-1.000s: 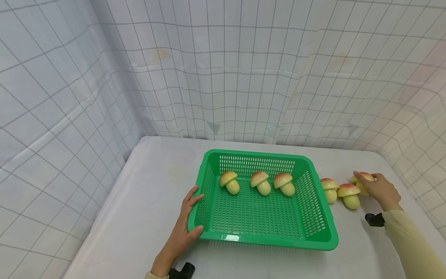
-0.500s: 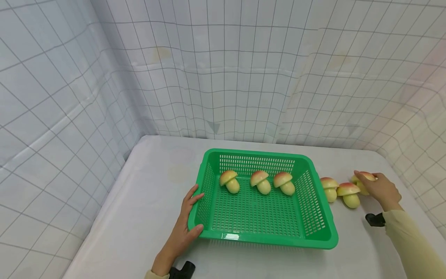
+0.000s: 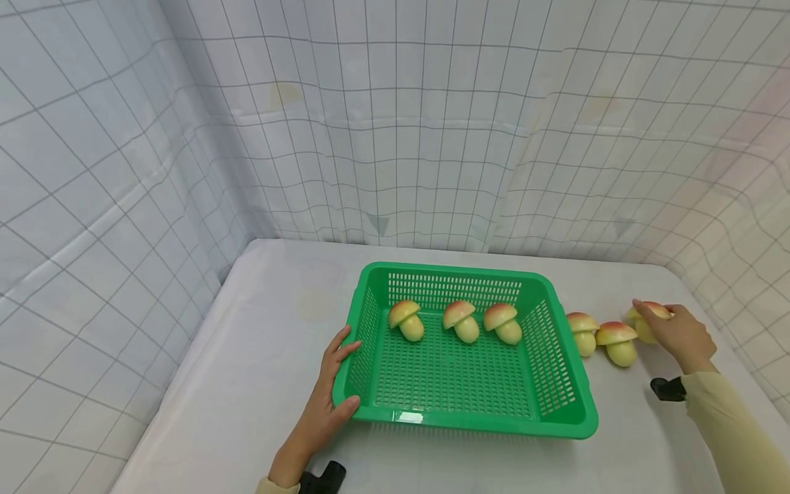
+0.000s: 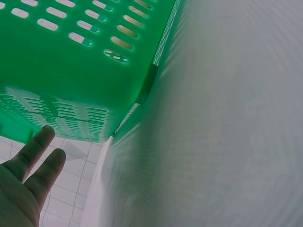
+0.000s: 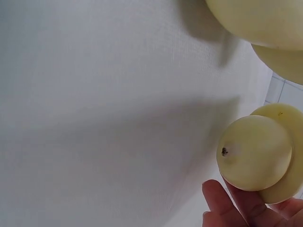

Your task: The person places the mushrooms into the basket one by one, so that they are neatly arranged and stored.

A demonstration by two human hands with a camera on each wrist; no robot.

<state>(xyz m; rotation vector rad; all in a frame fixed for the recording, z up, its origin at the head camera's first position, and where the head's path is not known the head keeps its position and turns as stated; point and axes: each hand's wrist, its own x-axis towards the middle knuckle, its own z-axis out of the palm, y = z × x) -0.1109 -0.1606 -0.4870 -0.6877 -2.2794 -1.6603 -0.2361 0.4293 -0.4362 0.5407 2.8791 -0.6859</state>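
A green plastic basket (image 3: 457,427) stands on the white-covered table, holding a row of toy mushrooms: a left one (image 3: 407,321), a middle one (image 3: 461,322) and a right one (image 3: 503,324). My left hand (image 3: 324,405) rests on its left front corner, thumb on the rim and fingers spread along the side; two fingers (image 4: 45,172) look straight in the left wrist view. Over at the right, my right hand (image 3: 681,337) holds a toy mushroom (image 3: 648,328) with a reddish cap; the right wrist view shows its pale round stem (image 5: 255,153) against the fingers.
Two more toy mushrooms lie between basket and right hand, one (image 3: 583,335) against the basket's right wall, the other (image 3: 617,343) beside it. White grid-patterned curtains (image 3: 432,137) surround the table's back and sides.
My right hand has shifted slightly right with the mushroom, widening the gap to the neighbouring one. The left hand and basket hold their place.
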